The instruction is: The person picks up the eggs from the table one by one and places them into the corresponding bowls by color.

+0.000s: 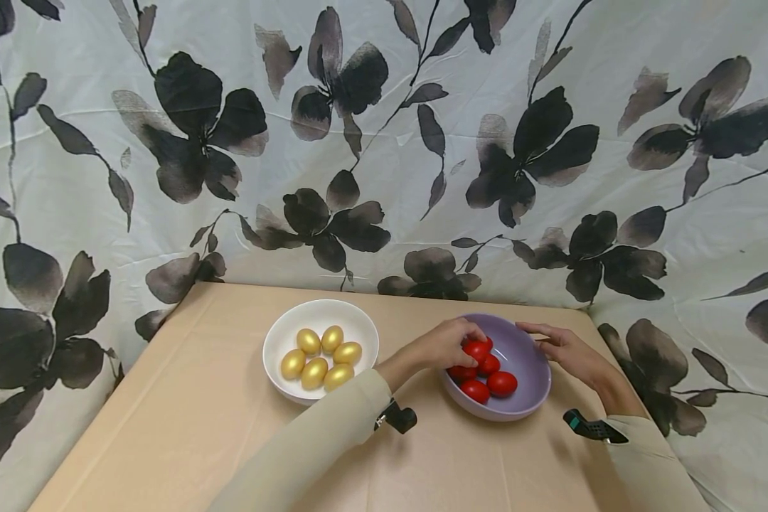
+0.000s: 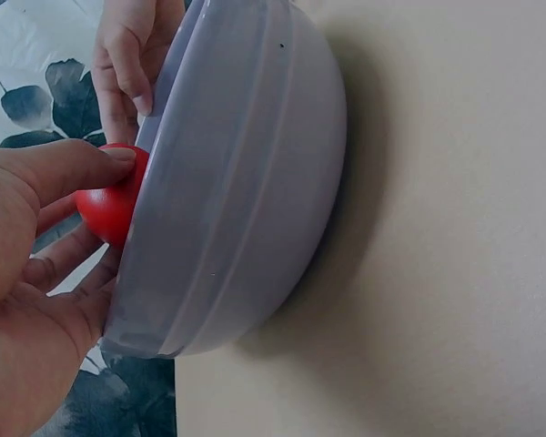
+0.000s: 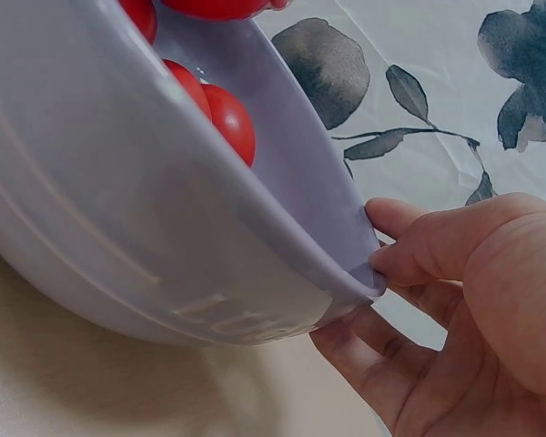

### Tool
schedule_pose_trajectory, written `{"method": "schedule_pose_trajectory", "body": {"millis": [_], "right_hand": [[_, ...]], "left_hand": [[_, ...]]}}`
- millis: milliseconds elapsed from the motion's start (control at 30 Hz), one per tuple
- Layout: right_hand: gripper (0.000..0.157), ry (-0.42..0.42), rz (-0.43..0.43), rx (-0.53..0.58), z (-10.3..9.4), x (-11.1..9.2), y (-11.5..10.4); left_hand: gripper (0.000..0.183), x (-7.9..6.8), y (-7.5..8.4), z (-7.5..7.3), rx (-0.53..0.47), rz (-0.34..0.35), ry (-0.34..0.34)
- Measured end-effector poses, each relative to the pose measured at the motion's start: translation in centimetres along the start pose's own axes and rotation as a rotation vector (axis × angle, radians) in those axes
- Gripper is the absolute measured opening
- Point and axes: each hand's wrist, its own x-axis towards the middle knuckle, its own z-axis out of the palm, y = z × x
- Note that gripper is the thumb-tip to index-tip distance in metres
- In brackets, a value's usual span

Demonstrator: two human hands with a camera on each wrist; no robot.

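Note:
A purple bowl (image 1: pixel 531 387) stands on the right of the table with several glossy red eggs (image 1: pixel 502 384) in it. My left hand (image 1: pixel 448 345) reaches over the bowl's left side and pinches one red egg (image 2: pixel 111 209) between thumb and fingers at rim height. On the bowl's far right, my right hand (image 1: pixel 572 355) grips the rim; the right wrist view shows the thumb at the rim's edge and other fingers (image 3: pixel 373 350) against the outside. The lower part of the held egg is hidden behind the bowl wall in the left wrist view.
To the left, a white bowl (image 1: pixel 275 355) holds several shiny golden eggs (image 1: pixel 314 372). Both bowls stand on a light tan table (image 1: pixel 185 427). A white cloth with dark flowers (image 1: pixel 422 178) hangs behind the table's far edge. My left forearm passes close to the white bowl.

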Motion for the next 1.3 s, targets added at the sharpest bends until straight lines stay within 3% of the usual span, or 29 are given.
{"method": "schedule_pose_trajectory", "body": {"millis": [567,1000,1300], "right_hand": [[0.049,-0.002,0.001,0.008,0.0,0.0,0.1],[0.049,-0.008,0.015,0.021,0.1,-0.1,0.0],[0.049,-0.013,0.016,0.023,0.0,-0.1,-0.1]], "left_hand": [[0.045,0.0,0.3,0.1,0.079,0.040,-0.039],[0.039,-0.2,0.2,-0.1,-0.026,0.027,-0.040],[0.036,-1.3,-0.7,-1.1,-0.129,0.049,-0.015]]}}
